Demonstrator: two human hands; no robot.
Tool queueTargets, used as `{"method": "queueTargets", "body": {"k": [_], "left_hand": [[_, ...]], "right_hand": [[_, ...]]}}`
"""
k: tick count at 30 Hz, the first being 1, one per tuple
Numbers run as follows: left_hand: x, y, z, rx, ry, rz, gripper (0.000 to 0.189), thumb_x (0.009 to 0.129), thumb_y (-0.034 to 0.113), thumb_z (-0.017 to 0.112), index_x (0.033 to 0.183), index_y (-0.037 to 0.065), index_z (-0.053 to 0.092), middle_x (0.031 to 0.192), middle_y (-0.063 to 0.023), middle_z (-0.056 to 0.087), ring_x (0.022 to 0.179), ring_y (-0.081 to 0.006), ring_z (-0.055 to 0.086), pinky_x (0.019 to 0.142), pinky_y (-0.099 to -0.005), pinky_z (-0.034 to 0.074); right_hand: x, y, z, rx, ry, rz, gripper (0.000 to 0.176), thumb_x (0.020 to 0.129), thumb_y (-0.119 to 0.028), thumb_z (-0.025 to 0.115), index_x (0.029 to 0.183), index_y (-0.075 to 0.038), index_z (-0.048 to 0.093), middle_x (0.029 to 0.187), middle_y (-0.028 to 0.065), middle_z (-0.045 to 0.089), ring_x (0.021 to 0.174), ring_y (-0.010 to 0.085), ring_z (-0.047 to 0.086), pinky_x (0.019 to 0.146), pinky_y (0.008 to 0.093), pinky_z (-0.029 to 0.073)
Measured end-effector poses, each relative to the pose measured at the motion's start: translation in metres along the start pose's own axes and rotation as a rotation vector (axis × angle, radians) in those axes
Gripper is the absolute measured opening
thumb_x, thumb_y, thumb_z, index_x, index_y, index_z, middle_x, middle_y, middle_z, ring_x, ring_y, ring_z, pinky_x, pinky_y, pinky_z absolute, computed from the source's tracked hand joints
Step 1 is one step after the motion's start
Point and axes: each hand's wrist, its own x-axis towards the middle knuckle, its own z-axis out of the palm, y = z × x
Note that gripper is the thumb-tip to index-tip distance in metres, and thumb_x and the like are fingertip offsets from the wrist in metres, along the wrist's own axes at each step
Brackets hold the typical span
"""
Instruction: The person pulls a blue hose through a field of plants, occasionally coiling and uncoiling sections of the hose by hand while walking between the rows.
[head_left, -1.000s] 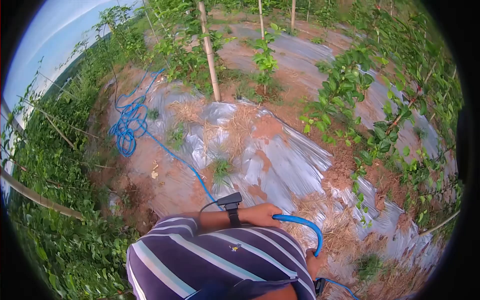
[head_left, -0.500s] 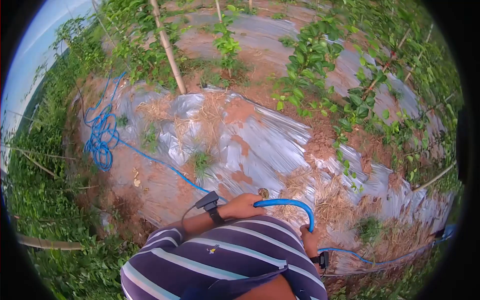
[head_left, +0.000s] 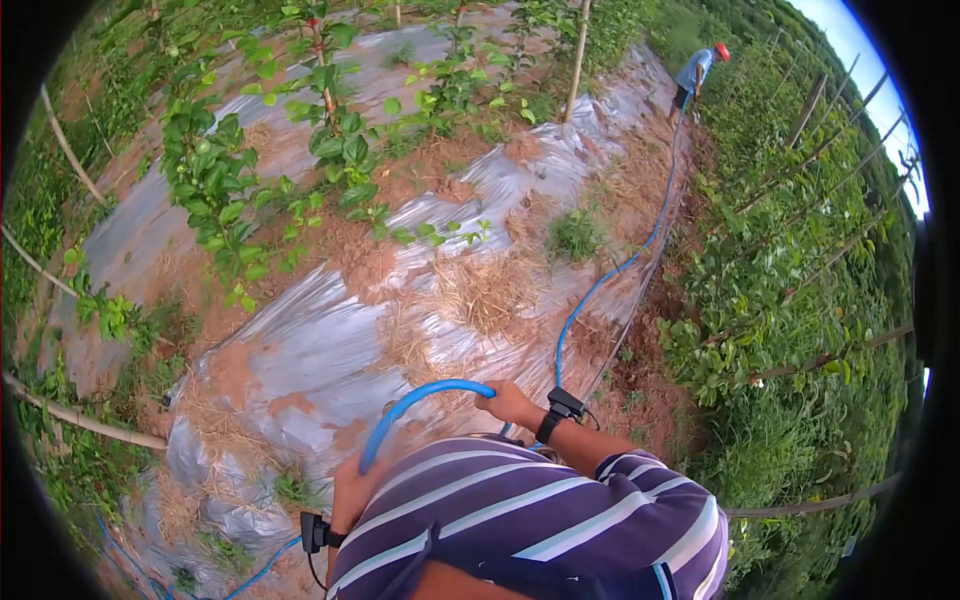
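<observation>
A blue hose [head_left: 412, 402] arches between my two hands, close in front of my striped shirt. My left hand [head_left: 350, 490] is closed around its lower left end of the arch, partly hidden by the shirt. Around the other end wraps my right hand [head_left: 510, 403], its fingers closed. Past my right wrist the hose runs away along the path toward a person in the distance. Another stretch of it lies on the ground at the lower left, by my left wrist.
Silvery plastic sheeting [head_left: 330, 350] covers the bed, with dry straw [head_left: 485, 295] and soil on it. Leafy plants [head_left: 205, 170] and stakes stand at the left and back. Dense greenery [head_left: 800, 290] lines the right side. A person [head_left: 693, 75] stands far up the path by the hose.
My view has swung to the right. The coiled hose has left the picture, and the distant person and right-hand greenery have come in. Both hands still hold the hose.
</observation>
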Motion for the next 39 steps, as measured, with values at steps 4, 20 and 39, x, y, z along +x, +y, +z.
{"method": "queueTargets", "body": {"k": [4, 20, 39], "left_hand": [[0.008, -0.005, 0.002, -0.012, -0.024, -0.002, 0.020, 0.086, 0.020, 0.074, 0.085, 0.001, 0.068, 0.071, 0.0022, 0.060, 0.068, -0.0079, 0.051, 0.061, -0.0285, 0.043], [0.024, -0.022, 0.005, 0.088, -0.081, -0.039, 0.023, 0.085, 0.024, 0.074, 0.087, 0.002, 0.068, 0.074, -0.0025, 0.063, 0.069, -0.0109, 0.056, 0.064, -0.0301, 0.046], [0.010, -0.016, 0.001, 0.073, -0.038, -0.040, 0.023, 0.084, 0.023, 0.074, 0.089, 0.001, 0.071, 0.073, -0.0041, 0.065, 0.068, -0.0129, 0.058, 0.063, -0.0316, 0.048]], "right_hand": [[-0.012, -0.007, -0.006, -0.004, 0.045, 0.000, 0.016, 0.084, -0.021, 0.070, 0.083, -0.005, 0.070, 0.068, 0.0068, 0.064, 0.066, 0.0142, 0.057, 0.064, 0.0344, 0.048], [-0.026, -0.002, -0.007, 0.040, 0.095, 0.072, 0.021, 0.082, -0.024, 0.071, 0.088, -0.004, 0.071, 0.075, 0.0162, 0.067, 0.071, 0.0261, 0.064, 0.070, 0.0404, 0.050], [-0.026, 0.007, 0.002, -0.003, 0.021, 0.078, 0.020, 0.082, -0.025, 0.070, 0.088, -0.006, 0.072, 0.074, 0.0125, 0.068, 0.071, 0.0209, 0.064, 0.070, 0.0376, 0.051]]}}
